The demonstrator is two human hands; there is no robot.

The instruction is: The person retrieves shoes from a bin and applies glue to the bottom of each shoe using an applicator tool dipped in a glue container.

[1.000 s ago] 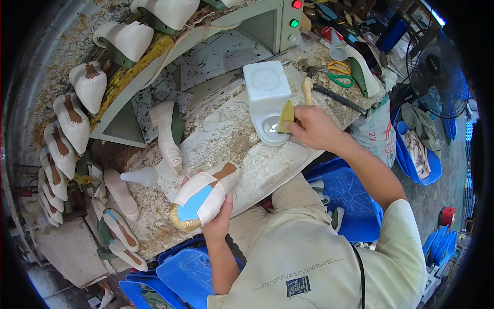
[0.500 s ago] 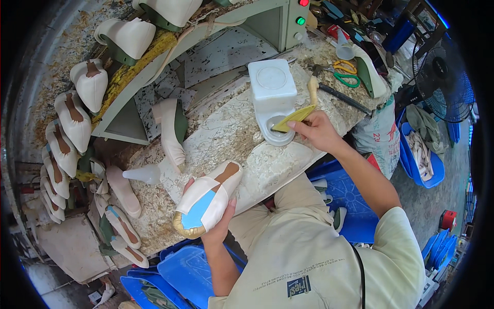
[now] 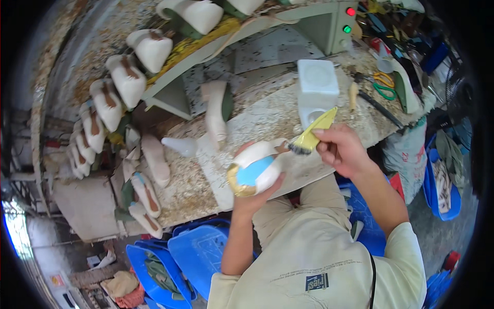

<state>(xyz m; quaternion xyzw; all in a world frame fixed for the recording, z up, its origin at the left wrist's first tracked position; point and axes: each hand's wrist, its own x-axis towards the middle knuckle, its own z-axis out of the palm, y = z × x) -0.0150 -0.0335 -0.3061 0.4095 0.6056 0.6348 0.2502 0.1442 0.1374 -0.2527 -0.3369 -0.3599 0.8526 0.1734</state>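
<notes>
My left hand [image 3: 257, 194] grips a white shoe upper on a last [image 3: 256, 168], with a blue patch and a gold toe end, held above the near edge of the workbench [image 3: 267, 121]. My right hand [image 3: 342, 149] holds a yellow-handled brush [image 3: 311, 138]. Its dark bristles touch the heel end of the shoe. Just behind the brush stands a white square container [image 3: 316, 92] with a round opening.
Rows of white shoes on lasts [image 3: 126, 82] line a rack at the left and back. A machine box with a red and a green light [image 3: 334, 26] stands behind. Scissors [image 3: 383, 85] lie at the right. Blue bins [image 3: 195, 252] sit below the bench.
My right hand brought the brush from the white container back to the shoe. My left hand lifted the shoe slightly toward the brush.
</notes>
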